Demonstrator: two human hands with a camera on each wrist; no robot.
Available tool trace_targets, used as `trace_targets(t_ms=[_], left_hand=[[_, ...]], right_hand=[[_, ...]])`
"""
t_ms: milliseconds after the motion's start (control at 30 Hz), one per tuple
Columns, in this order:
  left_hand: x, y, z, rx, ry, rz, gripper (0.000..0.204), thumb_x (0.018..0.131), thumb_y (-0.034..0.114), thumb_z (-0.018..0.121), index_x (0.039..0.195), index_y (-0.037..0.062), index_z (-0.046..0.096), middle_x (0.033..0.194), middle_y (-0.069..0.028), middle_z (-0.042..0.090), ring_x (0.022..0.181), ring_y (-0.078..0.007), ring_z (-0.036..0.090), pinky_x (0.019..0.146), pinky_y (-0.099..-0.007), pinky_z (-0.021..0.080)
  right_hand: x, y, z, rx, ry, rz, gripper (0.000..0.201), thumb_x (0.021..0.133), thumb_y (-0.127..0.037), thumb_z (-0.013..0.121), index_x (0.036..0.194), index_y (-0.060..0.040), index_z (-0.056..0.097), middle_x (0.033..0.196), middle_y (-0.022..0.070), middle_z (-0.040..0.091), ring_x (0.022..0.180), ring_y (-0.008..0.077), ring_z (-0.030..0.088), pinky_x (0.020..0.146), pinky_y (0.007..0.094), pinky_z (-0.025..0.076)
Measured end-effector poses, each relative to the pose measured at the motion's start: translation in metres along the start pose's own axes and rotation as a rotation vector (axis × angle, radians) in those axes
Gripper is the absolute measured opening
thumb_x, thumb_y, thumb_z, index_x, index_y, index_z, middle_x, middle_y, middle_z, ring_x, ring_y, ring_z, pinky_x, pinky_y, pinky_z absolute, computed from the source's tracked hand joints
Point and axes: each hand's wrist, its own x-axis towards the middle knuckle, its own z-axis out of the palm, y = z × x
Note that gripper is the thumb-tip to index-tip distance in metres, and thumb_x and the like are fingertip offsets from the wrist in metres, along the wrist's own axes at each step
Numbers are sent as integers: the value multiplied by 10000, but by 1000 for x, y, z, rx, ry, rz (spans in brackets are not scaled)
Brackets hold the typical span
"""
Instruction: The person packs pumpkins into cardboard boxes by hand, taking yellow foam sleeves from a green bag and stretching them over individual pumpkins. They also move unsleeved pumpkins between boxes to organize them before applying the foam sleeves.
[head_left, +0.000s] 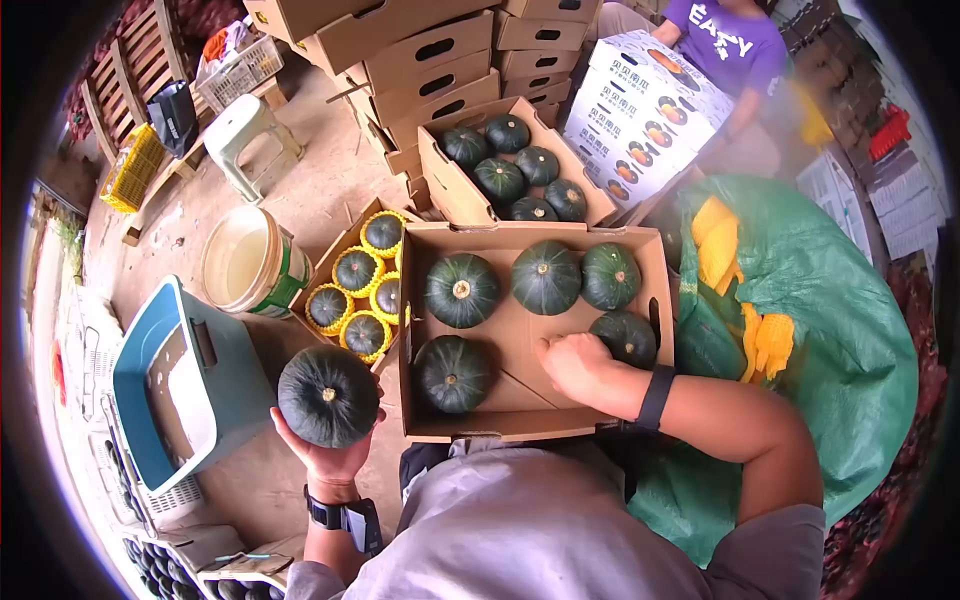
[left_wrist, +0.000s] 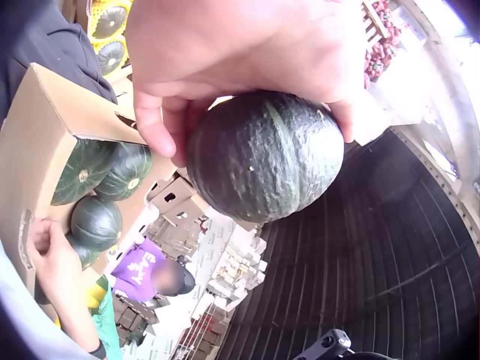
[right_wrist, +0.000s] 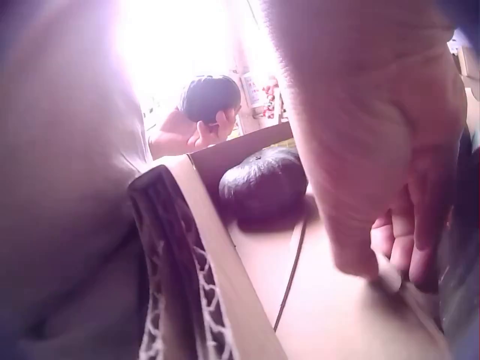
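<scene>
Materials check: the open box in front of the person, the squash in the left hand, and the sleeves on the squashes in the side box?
Open box: looks like plain brown corrugated cardboard, matte, with folded flaps. Squash held in the left hand: natural produce, hard dark green rind, dull and pitted with pale stripes in the left wrist view. Sleeves: probably yellow foam netting, judging by the scalloped mesh rim; not certain at this size.
</scene>
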Motion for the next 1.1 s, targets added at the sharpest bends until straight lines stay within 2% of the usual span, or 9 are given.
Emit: trace_targets(t_ms=[167, 400, 500, 533, 667, 800, 933, 1033, 1100], left_hand=[[1, 1, -2, 22, 48, 8, 866, 761, 771, 449, 1375, 163, 397, 1304, -143, 492, 1119, -346, 502, 757, -436, 470], [3, 0, -12, -27, 84, 11, 862, 764, 768, 451, 1379, 166, 394, 1308, -153, 490, 1108, -350, 510, 755, -438, 478], [1, 1, -10, -44, 65, 15, 846, 774, 761, 449, 1379, 171, 395, 1310, -153, 491, 1126, -349, 505, 753, -445, 480], [3, 1, -8, -57, 54, 19, 841, 778, 758, 446, 1379, 172, 395, 1309, -154, 492, 1129, -349, 506, 752, -447, 481], [0, -3, -9, -107, 53, 32, 823, 792, 742, 451, 1381, 171, 393, 1311, -154, 493, 1134, -353, 515, 754, -458, 492], [4, -7, -17, -121, 93, 66, 792, 809, 687, 495, 1392, 164, 383, 1345, -152, 468, 1176, -376, 502, 796, -491, 515], [11, -5, 6, -97, 28, -3, 786, 814, 590, 568, 1420, 144, 341, 1415, -170, 392, 1301, -424, 378, 902, -554, 487], [19, -15, 20, -9, -51, -19, 853, 784, 580, 623, 1432, 126, 307, 1436, -184, 350, 1328, -435, 326, 951, -582, 453], [24, -22, 32, 11, -105, -116, 956, 734, 612, 672, 1449, 119, 272, 1460, -199, 304, 1363, -439, 257, 981, -600, 425]], right_hand=[[11, 8, 6, 31, 110, -69, 100, 740, -99, 583, 786, -28, 636, 742, 165, 658, 712, 340, 667, 616, 440, 532], [15, -19, -21, 519, 139, -140, 128, 727, -155, 637, 788, -48, 606, 718, 157, 633, 715, 345, 640, 634, 451, 505], [15, -32, 1, 189, 177, -188, 202, 719, -158, 679, 837, -23, 584, 818, 144, 637, 734, 342, 649, 663, 445, 532], [21, -34, 1, 233, 25, -160, 220, 733, -151, 664, 869, 1, 582, 891, 164, 632, 771, 370, 647, 712, 460, 544], [22, -25, 0, 120, -1, -46, 165, 747, -102, 601, 880, -4, 595, 885, 169, 642, 778, 372, 649, 705, 462, 532], [11, -8, -25, 523, -8, -63, 153, 798, -121, 618, 866, 10, 580, 841, 135, 639, 739, 281, 661, 676, 411, 525], [-27, 20, -41, 1578, 156, 72, 109, 896, -97, 608, 948, -21, 550, 796, 15, 594, 734, 94, 599, 670, 259, 518], [-84, 45, -74, 1881, 660, -107, 143, 888, -131, 597, 973, -47, 519, 880, 60, 562, 753, 133, 565, 659, 258, 501], [-143, 61, -76, 1777, 560, -169, 193, 834, -153, 647, 924, -56, 506, 825, 80, 556, 687, 151, 563, 604, 268, 495]])
